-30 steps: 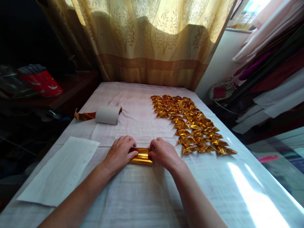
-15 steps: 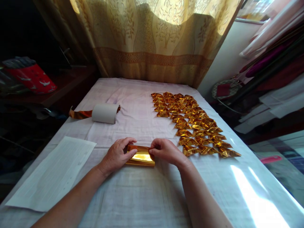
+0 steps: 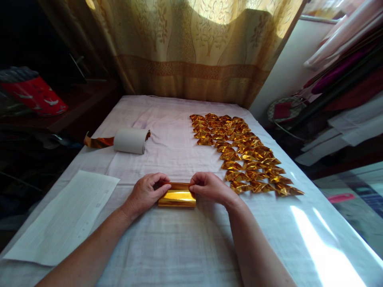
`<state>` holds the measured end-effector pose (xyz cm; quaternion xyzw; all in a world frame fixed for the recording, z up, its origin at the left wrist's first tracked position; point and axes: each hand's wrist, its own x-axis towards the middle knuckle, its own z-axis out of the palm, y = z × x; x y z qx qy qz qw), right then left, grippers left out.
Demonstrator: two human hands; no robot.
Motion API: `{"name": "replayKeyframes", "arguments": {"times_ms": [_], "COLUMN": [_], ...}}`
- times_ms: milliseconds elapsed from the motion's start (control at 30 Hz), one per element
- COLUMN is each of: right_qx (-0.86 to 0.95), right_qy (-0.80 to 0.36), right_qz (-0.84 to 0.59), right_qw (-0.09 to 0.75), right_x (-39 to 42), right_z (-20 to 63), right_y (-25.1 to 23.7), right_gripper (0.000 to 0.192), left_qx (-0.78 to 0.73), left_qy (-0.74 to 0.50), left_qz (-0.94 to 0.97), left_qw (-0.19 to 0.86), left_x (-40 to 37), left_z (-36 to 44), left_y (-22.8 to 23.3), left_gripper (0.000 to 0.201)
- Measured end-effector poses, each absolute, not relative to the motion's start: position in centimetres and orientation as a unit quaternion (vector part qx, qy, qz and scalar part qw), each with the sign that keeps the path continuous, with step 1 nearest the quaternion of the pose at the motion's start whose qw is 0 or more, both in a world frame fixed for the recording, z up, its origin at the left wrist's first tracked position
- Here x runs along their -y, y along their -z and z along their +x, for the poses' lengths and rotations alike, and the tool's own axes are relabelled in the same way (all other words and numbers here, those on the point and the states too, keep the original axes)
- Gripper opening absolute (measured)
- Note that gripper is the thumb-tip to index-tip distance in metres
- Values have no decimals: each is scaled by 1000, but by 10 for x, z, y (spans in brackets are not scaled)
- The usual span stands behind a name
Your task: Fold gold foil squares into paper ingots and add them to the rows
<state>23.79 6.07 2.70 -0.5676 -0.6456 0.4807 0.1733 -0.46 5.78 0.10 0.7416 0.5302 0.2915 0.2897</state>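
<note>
A shiny gold foil sheet, curled over into a flattened roll, lies crosswise near the middle of the cloth-covered table. At its upper left corner my left hand pinches the edge between thumb and fingers. My right hand pinches the same far edge at the upper right corner. Right of my hands, several folded gold foil pieces lie in rows, pointed at their ends. Farther left rests a pale grey roll, with a strip of gold foil sticking out of its left side.
A white printed sheet of paper lies at the left of the white tablecloth. A red container stands on a dark side surface at the left. Behind the table hangs a gold curtain; clothes hang at the right.
The foil's near side has curled a little more, and both thumbs now sit closer to its far edge. My right hand has shifted slightly right; the view has tilted a little.
</note>
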Motion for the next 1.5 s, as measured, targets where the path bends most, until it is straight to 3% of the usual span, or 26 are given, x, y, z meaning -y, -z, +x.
{"name": "replayKeyframes", "arguments": {"times_ms": [900, 1100, 1267, 1500], "right_qx": [610, 648, 679, 733], "right_qy": [-520, -441, -321, -227], "right_qz": [-565, -596, -647, -637], "right_qw": [197, 174, 130, 69], "right_x": [-63, -62, -58, -53], "right_z": [238, 234, 223, 217], "right_y": [-24, -23, -32, -42], "right_gripper": [4, 9, 13, 17], "left_qx": [-519, -506, -470, -438], "left_qy": [-288, -275, -262, -234], "left_qz": [762, 788, 836, 866], "left_qw": [260, 215, 107, 67], "left_x": [-58, -57, -56, -56], "left_z": [-3, -2, -2, -2], "left_y": [-2, -2, 4, -2], "left_gripper": [10, 5, 19, 11]}}
